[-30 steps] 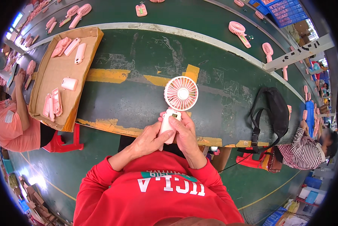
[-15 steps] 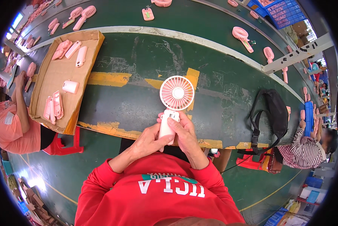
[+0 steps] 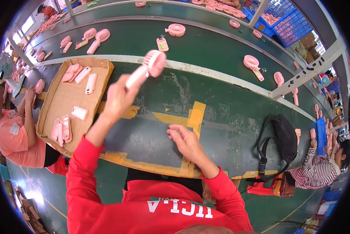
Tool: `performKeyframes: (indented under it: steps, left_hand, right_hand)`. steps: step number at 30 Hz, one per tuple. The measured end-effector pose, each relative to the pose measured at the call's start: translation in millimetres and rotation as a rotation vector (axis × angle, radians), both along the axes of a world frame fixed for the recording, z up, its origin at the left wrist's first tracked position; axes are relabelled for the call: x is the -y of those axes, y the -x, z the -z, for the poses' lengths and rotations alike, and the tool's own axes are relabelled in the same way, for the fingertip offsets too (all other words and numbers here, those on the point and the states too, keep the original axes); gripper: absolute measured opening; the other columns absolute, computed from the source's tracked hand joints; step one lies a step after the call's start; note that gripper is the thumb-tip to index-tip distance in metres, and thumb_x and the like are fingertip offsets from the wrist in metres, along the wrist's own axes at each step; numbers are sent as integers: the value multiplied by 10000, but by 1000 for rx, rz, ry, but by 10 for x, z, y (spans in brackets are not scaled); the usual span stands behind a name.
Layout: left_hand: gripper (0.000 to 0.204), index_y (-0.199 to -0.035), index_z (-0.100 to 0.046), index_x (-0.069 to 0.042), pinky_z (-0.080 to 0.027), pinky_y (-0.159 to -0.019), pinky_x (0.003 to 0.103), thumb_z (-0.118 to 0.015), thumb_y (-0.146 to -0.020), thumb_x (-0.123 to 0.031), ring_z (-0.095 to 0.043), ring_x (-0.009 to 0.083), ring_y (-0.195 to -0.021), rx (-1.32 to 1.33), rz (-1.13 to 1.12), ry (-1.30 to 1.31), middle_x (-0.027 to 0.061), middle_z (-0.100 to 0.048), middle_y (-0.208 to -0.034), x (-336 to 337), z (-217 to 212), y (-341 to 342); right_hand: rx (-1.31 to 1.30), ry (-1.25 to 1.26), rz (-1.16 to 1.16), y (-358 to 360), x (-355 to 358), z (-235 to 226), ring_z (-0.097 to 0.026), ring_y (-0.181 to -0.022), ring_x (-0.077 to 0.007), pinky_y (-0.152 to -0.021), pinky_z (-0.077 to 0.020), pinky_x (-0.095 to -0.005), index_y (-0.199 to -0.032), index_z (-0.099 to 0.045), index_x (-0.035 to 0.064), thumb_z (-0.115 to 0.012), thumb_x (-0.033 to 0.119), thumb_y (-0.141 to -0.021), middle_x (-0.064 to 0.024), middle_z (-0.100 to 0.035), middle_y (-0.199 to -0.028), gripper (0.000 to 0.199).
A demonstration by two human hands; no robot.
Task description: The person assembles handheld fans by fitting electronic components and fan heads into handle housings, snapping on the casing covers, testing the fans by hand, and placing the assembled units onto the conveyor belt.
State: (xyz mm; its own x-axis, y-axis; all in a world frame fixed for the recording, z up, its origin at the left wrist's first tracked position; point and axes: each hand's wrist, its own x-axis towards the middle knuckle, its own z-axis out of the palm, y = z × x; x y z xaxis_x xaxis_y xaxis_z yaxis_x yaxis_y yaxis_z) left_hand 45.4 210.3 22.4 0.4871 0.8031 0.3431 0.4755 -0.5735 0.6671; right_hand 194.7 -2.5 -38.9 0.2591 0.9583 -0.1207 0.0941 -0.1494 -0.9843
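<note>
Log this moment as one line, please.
Left hand: holding pink fan | Right hand: nothing visibly held | Cardboard tray: pink parts inside

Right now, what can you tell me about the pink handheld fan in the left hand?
The pink, plastic-looking handheld fan has a round, ribbed head and a paler, straight handle, all somewhat blurred. The left hand grips the handle's lower part; nothing else visibly touches it. It is held aslant, head toward the picture's upper right, right of the brown cardboard tray.
</note>
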Motion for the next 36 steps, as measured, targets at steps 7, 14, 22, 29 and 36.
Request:
performKeyframes:
  steps: [7, 14, 22, 29, 36]
  left_hand:
    - [241, -947, -505, -48, -488, -542, 460, -610, -821, -224, -616, 374, -639, -404, -225, -593, 158, -605, -772, -1562, 346, -460]
    - [446, -1070, -516, -31, -464, -823, 440, -633, -805, -371, -533, 325, -1012, -425, -265, -485, 172, -558, -1001, -1821, 641, -1448]
    - [544, -1191, -518, -28, -482, -843, 408, -658, -739, -296, -576, 340, -994, -370, -168, -248, 193, -584, -1053, -1595, 805, -2370]
    - [354, -889, -672, 48, -490, -657, 332, -653, -732, -269, -605, 191, -625, 13, 33, 215, 142, -639, -712, -1139, 180, -2030]
    - [208, -740, -626, 30, -369, -552, 206, -623, -790, -172, -467, 47, -612, 438, 338, 600, -22, -555, -652, -208, -53, -1064]
  right_hand:
    - [-54, 46, 81, -4, -112, 117, -609, -694, -92, -616, -508, -221, -1108, -563, -5, -457, 148, -963, -55, -645, -898, 236]
    - [-34, 69, 56, -22, -106, 56, -614, -705, -102, -625, -517, -232, -1114, -551, 3, -466, 101, -954, -57, -642, -890, 206]
    - [-69, 73, 39, -43, -115, 37, -620, -730, -108, -641, -520, -245, -1119, -550, 9, -470, 86, -950, -69, -640, -901, 203]
    - [-56, 61, 25, -57, -94, 57, -618, -735, -113, -646, -518, -245, -1122, -548, 7, -471, 105, -952, -73, -635, -910, 211]
    - [-302, 37, 62, -91, -72, 110, -608, -841, -143, -742, -510, -265, -1188, -490, -20, -472, 206, -965, -100, -615, -1017, 318]
